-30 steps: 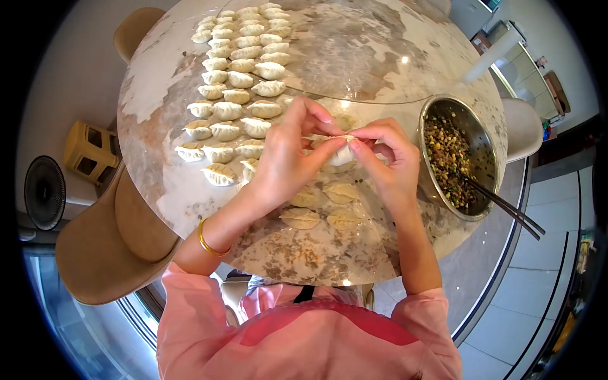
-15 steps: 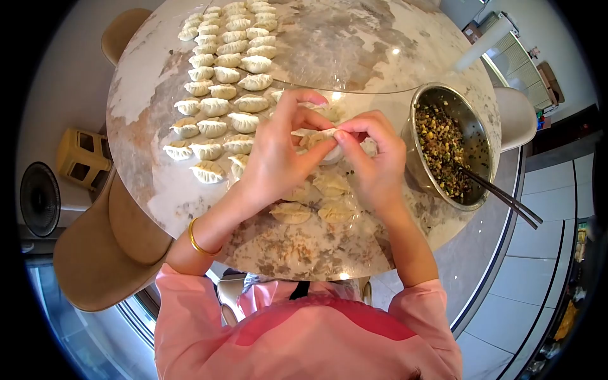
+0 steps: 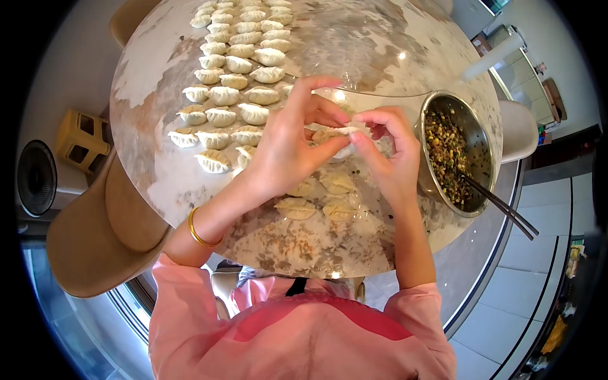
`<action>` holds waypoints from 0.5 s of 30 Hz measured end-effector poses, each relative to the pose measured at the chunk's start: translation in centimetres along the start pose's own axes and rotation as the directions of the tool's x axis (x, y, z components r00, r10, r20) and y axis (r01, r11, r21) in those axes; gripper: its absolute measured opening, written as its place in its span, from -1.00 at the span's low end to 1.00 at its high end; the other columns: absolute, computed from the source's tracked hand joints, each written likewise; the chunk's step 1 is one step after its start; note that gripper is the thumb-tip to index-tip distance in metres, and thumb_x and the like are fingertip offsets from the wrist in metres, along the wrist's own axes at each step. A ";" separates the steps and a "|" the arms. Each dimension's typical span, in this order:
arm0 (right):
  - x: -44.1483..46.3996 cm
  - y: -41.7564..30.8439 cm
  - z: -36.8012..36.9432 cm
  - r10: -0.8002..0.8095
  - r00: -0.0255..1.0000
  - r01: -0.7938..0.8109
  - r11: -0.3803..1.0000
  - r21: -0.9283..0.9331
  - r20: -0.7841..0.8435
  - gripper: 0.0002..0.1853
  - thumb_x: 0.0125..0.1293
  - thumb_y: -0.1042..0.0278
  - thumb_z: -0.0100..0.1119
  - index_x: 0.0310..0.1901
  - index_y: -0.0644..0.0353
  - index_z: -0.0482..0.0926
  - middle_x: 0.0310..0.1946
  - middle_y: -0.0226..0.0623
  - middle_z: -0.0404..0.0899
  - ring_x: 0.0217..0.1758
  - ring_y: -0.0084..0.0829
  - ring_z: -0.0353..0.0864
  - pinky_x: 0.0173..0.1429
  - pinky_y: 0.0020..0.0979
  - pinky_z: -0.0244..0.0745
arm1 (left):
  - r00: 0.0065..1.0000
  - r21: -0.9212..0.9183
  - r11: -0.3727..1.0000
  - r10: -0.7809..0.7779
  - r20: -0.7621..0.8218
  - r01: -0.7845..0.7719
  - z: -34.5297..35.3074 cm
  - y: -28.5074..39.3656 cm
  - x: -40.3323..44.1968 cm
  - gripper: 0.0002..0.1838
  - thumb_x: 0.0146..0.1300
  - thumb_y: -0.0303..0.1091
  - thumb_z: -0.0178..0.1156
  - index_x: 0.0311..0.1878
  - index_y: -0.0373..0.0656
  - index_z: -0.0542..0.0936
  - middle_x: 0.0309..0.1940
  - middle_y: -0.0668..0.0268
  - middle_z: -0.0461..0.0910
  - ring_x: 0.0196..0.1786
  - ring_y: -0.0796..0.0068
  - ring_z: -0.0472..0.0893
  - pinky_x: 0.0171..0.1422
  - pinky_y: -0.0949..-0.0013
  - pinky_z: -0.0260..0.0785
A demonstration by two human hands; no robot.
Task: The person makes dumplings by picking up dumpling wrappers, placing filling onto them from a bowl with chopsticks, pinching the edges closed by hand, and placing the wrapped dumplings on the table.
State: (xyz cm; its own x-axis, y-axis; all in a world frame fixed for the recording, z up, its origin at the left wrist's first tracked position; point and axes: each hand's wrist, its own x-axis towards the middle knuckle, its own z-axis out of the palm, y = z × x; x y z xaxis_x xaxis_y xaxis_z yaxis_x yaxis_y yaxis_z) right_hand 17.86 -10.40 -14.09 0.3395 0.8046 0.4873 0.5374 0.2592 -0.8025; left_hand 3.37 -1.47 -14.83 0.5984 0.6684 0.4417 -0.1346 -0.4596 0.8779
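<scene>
A partly folded dumpling (image 3: pixel 330 133) is held between both hands above the table. My left hand (image 3: pixel 286 142) supports its left side with thumb and fingers. The thumb and forefinger of my right hand (image 3: pixel 387 149) pinch the dough edge at its right end. Below the hands, several flatter dumplings (image 3: pixel 296 208) lie on the table. To the left, rows of pleated white dumplings (image 3: pixel 223 95) stretch toward the far side. Part of a pale round thing shows beneath the held dumpling, mostly hidden by my hands.
A metal bowl (image 3: pixel 486 142) of chopped filling (image 3: pixel 445 152) stands right of my right hand, with dark chopsticks (image 3: pixel 506 209) leaning over its rim. The round marble-patterned table (image 3: pixel 152 82) has brown chairs (image 3: pixel 104 244) at its left. A black round fan (image 3: pixel 36 178) is farther left.
The view has shifted slightly, so the table's contents sit a little differently in the frame. Both hands keep hold of the dumpling, and my right fingers have moved slightly along its edge.
</scene>
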 end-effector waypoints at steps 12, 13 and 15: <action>-0.2 1.5 -0.1 -0.073 0.994 0.093 0.950 0.297 -0.076 -0.88 0.13 0.61 0.29 -0.28 0.31 0.59 -0.18 -0.28 0.51 -0.11 -0.49 0.50 0.03 -0.46 0.41 | 0.853 -0.514 0.684 -0.362 0.376 0.517 0.1 0.1 -0.2 -0.52 0.27 -0.44 0.23 0.20 -0.33 0.34 -0.13 0.16 0.59 -0.10 0.41 0.66 -0.01 0.48 0.56; -0.2 1.6 -0.2 -0.076 0.994 0.095 0.951 0.294 -0.074 -0.88 0.13 0.61 0.29 -0.28 0.31 0.59 -0.18 -0.28 0.51 -0.11 -0.49 0.50 0.03 -0.46 0.41 | 0.855 -0.517 0.685 -0.359 0.375 0.514 0.1 0.4 -0.1 -0.52 0.27 -0.44 0.23 0.20 -0.33 0.34 -0.13 0.16 0.59 -0.10 0.41 0.66 -0.01 0.48 0.56; -0.1 1.7 0.0 -0.133 0.988 0.148 0.953 0.265 -0.073 -0.87 0.11 0.62 0.30 -0.28 0.30 0.60 -0.16 -0.24 0.54 -0.12 -0.45 0.54 0.02 -0.44 0.43 | 0.805 -0.558 0.581 -0.410 0.429 0.593 -0.2 1.1 0.1 -0.61 0.32 -0.43 0.17 0.14 -0.44 0.40 -0.11 0.14 0.59 -0.08 0.46 0.65 -0.01 0.52 0.56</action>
State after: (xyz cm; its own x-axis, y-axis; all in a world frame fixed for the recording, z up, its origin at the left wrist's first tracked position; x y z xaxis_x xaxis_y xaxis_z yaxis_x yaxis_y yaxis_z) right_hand 18.76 -10.00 -15.50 0.3199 0.7219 0.6136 0.3579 0.5075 -0.7838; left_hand 3.12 -1.78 -13.81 0.8758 0.4755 -0.0833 -0.1642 0.4556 0.8749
